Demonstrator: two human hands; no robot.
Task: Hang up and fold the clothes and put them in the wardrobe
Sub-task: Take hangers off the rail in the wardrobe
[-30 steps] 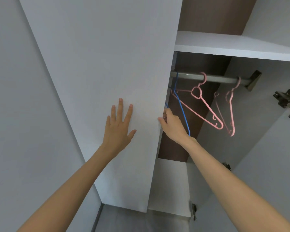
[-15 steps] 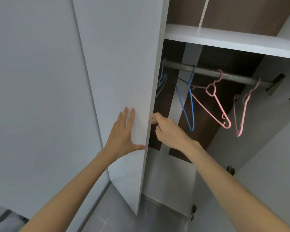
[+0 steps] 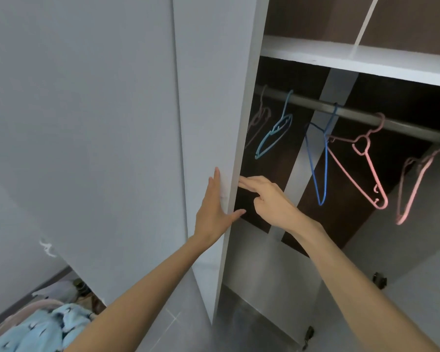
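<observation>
Swung the wardrobe door [image 3: 208,97] wider than a half-second back, baring the left end of the rail [image 3: 366,117] and two more hangers on it. Pinching the door's edge then with the right hand [image 3: 269,199]; now loosed, fingers mostly straight and reaching toward that edge, tips just beside it, holding nothing (contact too close to call). Left hand [image 3: 215,209] flat on the door's outer face, fingers straight and together, thumb splayed past the edge, pressing rather than gripping.

Judging progress: barely begun. Opened the wardrobe, nothing more. Five bare hangers along the rail: a faint pink hanger [image 3: 258,120] nearest the door, then a light blue hanger [image 3: 274,133], a dark blue hanger [image 3: 320,163], a pink hanger [image 3: 361,168] and a second pink hanger [image 3: 414,184] at far right. No garment on any, nothing folded on the visible part of the white shelf [image 3: 353,59] above. Left to do, by the look of it: all the hanging, all the folding, all the putting away.

Clothes [image 3: 36,329] down in the lower left corner, a pale-blue heap outside the wardrobe, on the far side of the open door, below the left forearm and well apart from both hands. Likely calls for turning from the rail and reaching down to fetch them.
</observation>
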